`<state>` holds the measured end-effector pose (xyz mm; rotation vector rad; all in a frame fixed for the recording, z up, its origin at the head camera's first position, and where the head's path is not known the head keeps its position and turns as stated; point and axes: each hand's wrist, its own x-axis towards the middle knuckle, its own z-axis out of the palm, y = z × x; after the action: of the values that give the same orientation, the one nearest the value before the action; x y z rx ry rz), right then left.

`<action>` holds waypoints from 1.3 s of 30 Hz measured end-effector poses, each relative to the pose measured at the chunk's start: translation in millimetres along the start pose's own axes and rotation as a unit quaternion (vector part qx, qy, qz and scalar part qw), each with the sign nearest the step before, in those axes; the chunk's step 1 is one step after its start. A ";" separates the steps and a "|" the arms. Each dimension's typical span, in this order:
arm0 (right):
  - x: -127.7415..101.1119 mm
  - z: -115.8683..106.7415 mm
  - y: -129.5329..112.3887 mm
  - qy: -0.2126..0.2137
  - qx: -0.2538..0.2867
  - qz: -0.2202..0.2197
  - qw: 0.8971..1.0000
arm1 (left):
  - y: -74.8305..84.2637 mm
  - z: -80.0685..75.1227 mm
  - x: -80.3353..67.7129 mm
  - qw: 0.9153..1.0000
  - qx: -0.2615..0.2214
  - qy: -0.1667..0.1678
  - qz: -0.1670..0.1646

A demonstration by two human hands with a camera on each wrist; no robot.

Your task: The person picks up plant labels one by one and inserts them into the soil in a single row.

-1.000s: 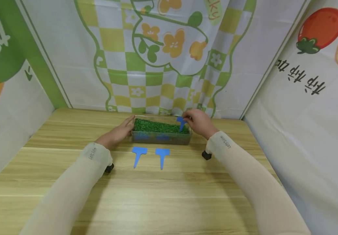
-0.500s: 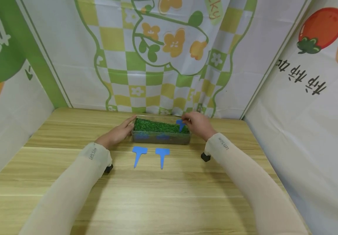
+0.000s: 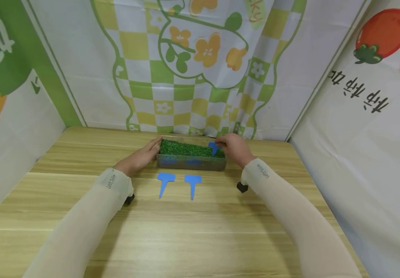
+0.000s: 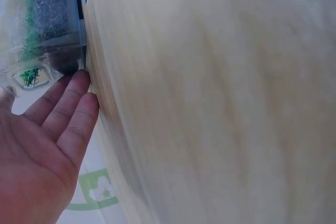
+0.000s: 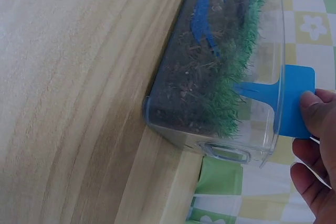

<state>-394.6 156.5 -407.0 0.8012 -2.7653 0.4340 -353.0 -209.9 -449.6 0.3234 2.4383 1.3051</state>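
A clear plastic box (image 3: 193,165) filled with dark soil and green artificial grass (image 3: 186,147) stands near the back of the table. My left hand (image 3: 144,155) rests against its left end; in the left wrist view the straight fingers (image 4: 71,111) touch the box's end wall. With thumb and fingers, my right hand (image 3: 234,148) pinches the head of a blue T-shaped plant label (image 5: 296,100) at the box's right end. The label's stem points down, its tip in the grass. Two more blue plant labels, a left one (image 3: 165,181) and a right one (image 3: 192,183), lie flat in front.
The wooden table (image 3: 172,239) runs back to a printed curtain (image 3: 189,96) just behind the box. White printed sheets (image 3: 353,154) hang at both sides. Blue reflections show on the box's front wall. A black wrist device (image 3: 242,187) sits under the right cuff.
My right hand has lowered slightly, and the plant label it pinches sits a little deeper in the grass. The left hand stays against the box.
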 end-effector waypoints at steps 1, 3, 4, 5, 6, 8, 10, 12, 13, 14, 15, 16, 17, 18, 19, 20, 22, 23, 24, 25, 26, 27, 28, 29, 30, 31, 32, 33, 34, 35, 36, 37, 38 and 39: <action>-0.5 0.4 -0.1 0.000 -0.001 0.002 1.000 | 0.0 0.2 0.2 1.000 0.002 -0.001 -0.001; -1.1 1.1 -1.0 0.001 -0.006 0.000 1.000 | -0.3 0.2 1.4 1.000 0.002 -0.003 -0.006; -1.1 1.4 -1.5 0.002 -0.005 -0.002 1.000 | -0.8 0.0 2.0 1.000 0.004 -0.003 -0.006; -1.0 2.0 -2.2 0.004 -0.008 -0.005 1.000 | -0.6 -0.1 2.0 1.000 0.005 -0.003 -0.006; -0.9 2.4 -3.0 0.006 -0.010 -0.009 1.000 | -1.1 -0.4 2.3 1.000 0.006 -0.002 -0.006; -0.6 2.8 -5.3 0.010 -0.015 -0.016 1.000 | -0.9 -0.5 2.6 1.000 0.009 -0.001 -0.006; -0.3 3.3 -7.4 0.010 -0.019 -0.017 1.000 | -0.7 -0.3 2.3 1.000 0.008 -0.001 -0.006; 0.1 3.8 -9.4 0.009 -0.025 -0.019 0.999 | -0.7 -0.3 2.5 1.000 0.002 -0.002 -0.009; 0.6 4.2 -10.0 0.006 -0.027 -0.019 0.999 | -0.6 -0.3 2.5 1.000 -0.001 -0.003 -0.010; 1.0 4.6 -10.3 0.005 -0.030 -0.019 0.999 | -0.8 -0.3 2.5 1.000 -0.003 -0.003 -0.011; 1.4 4.9 -10.4 0.003 -0.030 -0.019 0.999 | -1.2 -0.3 2.5 1.000 -0.004 -0.004 -0.011; 1.8 5.2 -10.3 0.002 -0.031 -0.019 0.999 | -1.3 -0.3 2.3 1.000 -0.003 -0.003 -0.011; 2.1 5.4 -10.0 0.002 -0.031 -0.020 0.999 | -1.4 -0.2 2.0 1.000 0.000 -0.002 -0.010; 2.2 5.4 -9.6 0.001 -0.030 -0.021 0.999 | -1.4 -0.2 1.6 1.000 0.003 -0.001 -0.009; 2.1 5.3 -9.2 0.001 -0.028 -0.021 0.999 | -1.1 0.1 1.2 1.000 0.007 0.000 -0.007; 1.9 5.0 -8.7 0.001 -0.026 -0.020 0.999 | -0.8 0.4 0.9 1.000 0.010 0.001 -0.005; 1.4 4.3 -7.6 -0.002 -0.021 -0.019 1.000 | -0.2 1.0 0.4 1.000 0.016 0.004 -0.001; 1.0 4.0 -7.3 -0.003 -0.017 -0.018 1.000 | 0.0 1.2 0.2 1.000 0.017 0.005 0.000; 0.6 3.5 -7.0 -0.005 -0.012 -0.018 1.000 | 0.1 1.5 0.2 1.000 0.018 0.007 0.002; 0.0 3.2 -6.4 -0.007 -0.008 -0.016 1.000 | 0.0 2.0 0.5 1.000 0.020 0.008 0.003; -0.4 3.2 -5.5 -0.009 -0.005 -0.015 1.000 | -0.2 2.4 0.9 1.000 0.020 0.008 0.004; -0.9 3.1 -4.9 -0.012 -0.001 -0.015 1.000 | -0.6 2.8 1.3 1.000 0.021 0.009 0.005; -1.4 3.1 -4.1 -0.014 0.003 -0.014 1.000 | -1.0 3.0 1.7 1.000 0.022 0.008 0.006; -1.9 3.1 -3.3 -0.016 0.005 -0.014 1.000 | -1.6 3.2 2.2 1.000 0.023 0.008 0.006; -2.3 3.1 -2.5 -0.017 0.006 -0.015 1.000 | -2.1 3.2 2.6 1.000 0.025 0.007 0.006; -2.6 3.0 -1.7 -0.016 0.006 -0.016 1.000 | -2.6 3.3 3.1 1.000 0.027 0.006 0.007; -2.8 2.6 -1.0 -0.013 0.006 -0.017 1.000 | -3.0 3.2 3.4 1.000 0.027 0.005 0.007; -3.0 2.1 -0.6 -0.008 0.007 -0.020 1.000 | -3.3 2.9 3.8 1.000 0.027 0.004 0.009; -3.2 1.5 -0.1 -0.002 0.006 -0.023 1.000 | -3.5 2.6 4.1 1.000 0.027 0.004 0.010; -3.4 0.5 0.0 0.005 0.007 -0.026 1.000 | -3.6 2.3 4.3 1.000 0.028 0.004 0.010; -3.6 -0.2 0.3 0.012 0.007 -0.028 1.000 | -3.7 2.0 4.5 1.000 0.027 0.005 0.011; -3.8 -0.9 0.4 0.019 0.010 -0.029 0.999 | -3.6 2.0 4.7 1.000 0.025 0.006 0.012; -4.2 -1.5 0.7 0.024 0.011 -0.029 0.999 | -3.2 2.0 4.6 1.000 0.024 0.007 0.011; -4.9 -1.9 1.0 0.029 0.011 -0.030 0.999 | -3.0 2.3 4.5 1.000 0.026 0.007 0.012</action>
<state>-390.9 160.4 -406.9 0.8601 -2.6803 0.4706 -356.3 -208.1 -454.2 0.3591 2.4909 1.2578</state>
